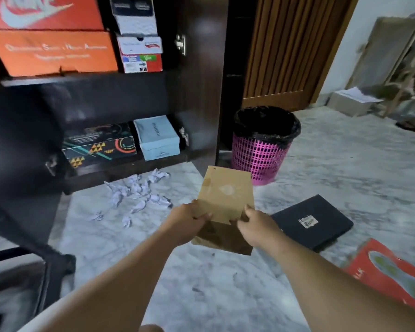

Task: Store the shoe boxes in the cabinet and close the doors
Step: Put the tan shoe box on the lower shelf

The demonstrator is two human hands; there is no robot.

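A tan cardboard shoe box (227, 195) is held above the marble floor, its lid up. My left hand (189, 222) grips its near left edge and my right hand (254, 226) grips its near right edge. The dark cabinet (197, 92) stands open ahead. Its upper shelf carries two orange boxes (53, 51) and a stack of small boxes (139, 44). On the lower shelf sit a black patterned box (98, 144) and a pale blue box (157, 137). A black box (313, 222) and a red box (388, 271) lie on the floor at the right.
Crumpled white paper (137, 192) is scattered on the floor before the cabinet. A pink bin with a black liner (264, 144) stands right of the open cabinet door. A dark chair (22, 259) is at the left. A wooden door (285, 49) is behind the bin.
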